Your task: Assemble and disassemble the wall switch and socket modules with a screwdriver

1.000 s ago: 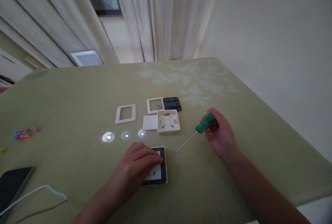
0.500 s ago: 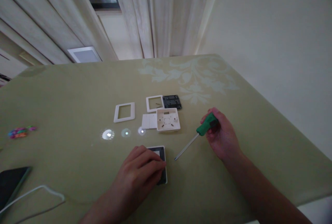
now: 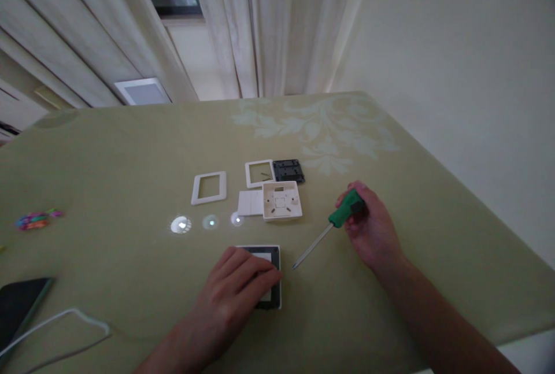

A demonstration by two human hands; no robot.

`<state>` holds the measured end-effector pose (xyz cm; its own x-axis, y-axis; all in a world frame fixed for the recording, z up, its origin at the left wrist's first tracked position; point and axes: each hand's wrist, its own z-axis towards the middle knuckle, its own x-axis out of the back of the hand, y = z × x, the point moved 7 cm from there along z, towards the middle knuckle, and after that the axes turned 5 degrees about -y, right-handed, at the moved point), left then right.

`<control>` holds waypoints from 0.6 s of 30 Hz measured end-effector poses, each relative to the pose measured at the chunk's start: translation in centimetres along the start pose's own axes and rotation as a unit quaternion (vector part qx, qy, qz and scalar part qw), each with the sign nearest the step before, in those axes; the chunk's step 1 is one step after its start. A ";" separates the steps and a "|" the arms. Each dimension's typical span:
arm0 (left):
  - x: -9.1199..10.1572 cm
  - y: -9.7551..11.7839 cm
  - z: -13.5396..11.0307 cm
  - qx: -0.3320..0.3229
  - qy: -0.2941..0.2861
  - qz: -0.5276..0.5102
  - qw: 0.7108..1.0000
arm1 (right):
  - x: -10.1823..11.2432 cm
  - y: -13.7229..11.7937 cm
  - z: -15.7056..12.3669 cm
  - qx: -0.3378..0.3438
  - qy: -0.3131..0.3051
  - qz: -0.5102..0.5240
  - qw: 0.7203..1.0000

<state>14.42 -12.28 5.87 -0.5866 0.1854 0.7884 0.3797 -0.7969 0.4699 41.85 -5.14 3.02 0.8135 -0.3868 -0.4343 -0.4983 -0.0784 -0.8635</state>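
My right hand (image 3: pixel 373 229) is closed round the green handle of a screwdriver (image 3: pixel 318 241), whose shaft points down and left. Its tip is a short way right of a square wall switch (image 3: pixel 275 257) with a dark frame, a pale middle and a white rim. Over that switch lies my left hand (image 3: pixel 238 284), fingers bent together and gripping it near its right edge. The left part of the switch is hidden beneath the hand. Beyond it sit an open white mounting box (image 3: pixel 281 200) and a white switch panel (image 3: pixel 250 203), side by side.
Farther back are a white frame (image 3: pixel 208 188), a second white frame (image 3: pixel 259 173) with small screws inside it, and a dark plate (image 3: pixel 288 170). At the left lie colourful small pieces (image 3: pixel 37 219), a dark tablet-like device (image 3: pixel 21 304) and a white cable (image 3: pixel 82 317).
My left hand has shifted slightly, and more of the switch's top edge and pale middle shows. My right hand and the screwdriver are nearly still.
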 end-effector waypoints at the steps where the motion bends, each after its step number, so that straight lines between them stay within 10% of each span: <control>1: -0.1 -0.1 -0.1 0.001 0.004 -0.003 1.000 | 0.0 0.0 0.0 0.001 0.001 0.001 1.000; 18: 0.1 -0.4 -0.3 -0.026 0.042 -0.003 0.999 | 0.0 0.0 0.0 -0.003 0.012 0.010 1.000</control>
<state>13.99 -12.11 5.58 -0.6475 0.1441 0.7483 0.3394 -0.8247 0.4524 41.82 -5.16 3.08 0.7953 -0.4108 -0.4457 -0.5168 -0.0754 -0.8528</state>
